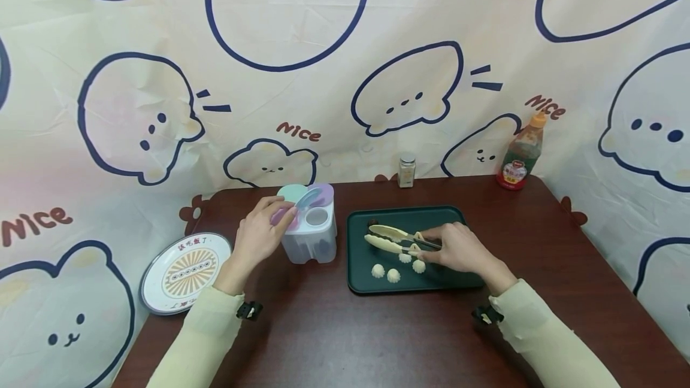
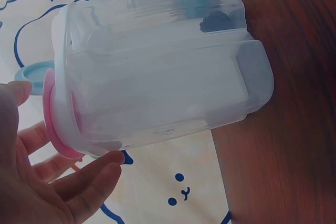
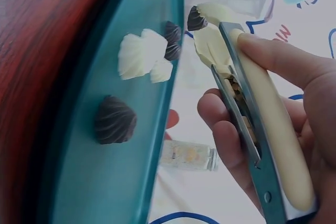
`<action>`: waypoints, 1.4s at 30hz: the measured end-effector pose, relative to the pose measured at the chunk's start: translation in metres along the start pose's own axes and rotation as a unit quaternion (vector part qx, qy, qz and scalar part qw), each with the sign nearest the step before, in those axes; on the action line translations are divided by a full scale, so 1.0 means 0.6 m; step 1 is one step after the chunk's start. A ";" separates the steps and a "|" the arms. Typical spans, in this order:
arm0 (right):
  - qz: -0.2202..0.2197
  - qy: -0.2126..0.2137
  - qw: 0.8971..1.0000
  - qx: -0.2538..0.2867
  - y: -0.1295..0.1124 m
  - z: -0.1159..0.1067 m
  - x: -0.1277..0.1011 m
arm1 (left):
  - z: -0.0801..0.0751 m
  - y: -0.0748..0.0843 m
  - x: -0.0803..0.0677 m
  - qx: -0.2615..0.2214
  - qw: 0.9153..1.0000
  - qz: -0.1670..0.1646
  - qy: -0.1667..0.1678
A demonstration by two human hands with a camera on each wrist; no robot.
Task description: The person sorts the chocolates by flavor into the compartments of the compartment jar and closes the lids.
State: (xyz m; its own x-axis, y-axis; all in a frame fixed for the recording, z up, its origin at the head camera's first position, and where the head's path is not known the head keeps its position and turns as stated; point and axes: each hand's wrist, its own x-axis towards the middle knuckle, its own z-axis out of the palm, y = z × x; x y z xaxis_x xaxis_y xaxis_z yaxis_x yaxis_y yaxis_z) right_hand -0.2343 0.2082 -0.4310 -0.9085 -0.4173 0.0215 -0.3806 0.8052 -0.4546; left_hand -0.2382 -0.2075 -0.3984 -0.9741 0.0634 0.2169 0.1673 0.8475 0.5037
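Your right hand (image 1: 458, 250) gripping tongs (image 1: 396, 238) over green tray (image 1: 463, 277), tips pinching dark candy (image 3: 196, 19), left hand (image 1: 261, 235) relaxed, fingers touching clear container (image 1: 312, 235) just left of tray

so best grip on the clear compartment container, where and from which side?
Probably the clear container by its straight side walls below the lids, coming from the left, where the left hand already is. The walls are flat and upright; the pink lid and other pastel flip lids on top look loose, so not a firm hold. The green tray crowds the right side.
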 end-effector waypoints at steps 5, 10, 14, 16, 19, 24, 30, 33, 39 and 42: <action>-0.014 0.009 1.000 0.018 -0.011 -0.008 0.001 | -0.001 0.000 -0.001 -0.001 1.000 -0.001 -0.002; -0.019 0.020 0.999 0.029 -0.024 -0.017 0.003 | -0.001 0.000 -0.001 -0.003 1.000 0.000 -0.003; -0.023 0.025 0.999 0.038 -0.033 -0.023 0.005 | -0.001 0.000 -0.001 -0.004 1.000 0.000 -0.004; -0.026 0.028 0.998 0.044 -0.037 -0.025 0.006 | -0.001 0.000 -0.001 -0.005 1.000 -0.001 -0.004; -0.032 0.037 0.998 0.047 -0.044 -0.029 0.007 | 0.000 -0.001 -0.001 -0.005 1.000 0.000 -0.005; -0.038 0.055 0.997 0.048 -0.055 -0.034 0.012 | 0.000 0.000 -0.002 -0.008 1.000 -0.001 -0.006; -0.039 0.070 0.995 0.057 -0.074 -0.041 0.017 | -0.001 0.000 -0.001 -0.009 1.000 0.000 -0.005; -0.043 0.076 0.994 0.058 -0.083 -0.044 0.021 | -0.001 0.000 -0.001 -0.010 1.000 0.001 -0.003; -0.067 0.083 0.992 0.065 -0.099 -0.043 0.027 | 0.000 0.001 0.000 -0.011 1.000 0.000 -0.006; -0.075 0.085 0.991 0.071 -0.108 -0.042 0.030 | 0.001 0.000 0.000 -0.010 1.000 -0.001 -0.007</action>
State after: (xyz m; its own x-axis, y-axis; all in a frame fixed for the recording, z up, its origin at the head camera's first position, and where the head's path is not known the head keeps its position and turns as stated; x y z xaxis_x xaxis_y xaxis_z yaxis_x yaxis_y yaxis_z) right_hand -0.2305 0.1592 -0.3785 -0.8641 -0.4410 0.2427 -0.4965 0.6675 -0.5549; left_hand -0.2382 -0.2074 -0.3989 -0.9763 0.0700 0.2048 0.1693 0.8364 0.5214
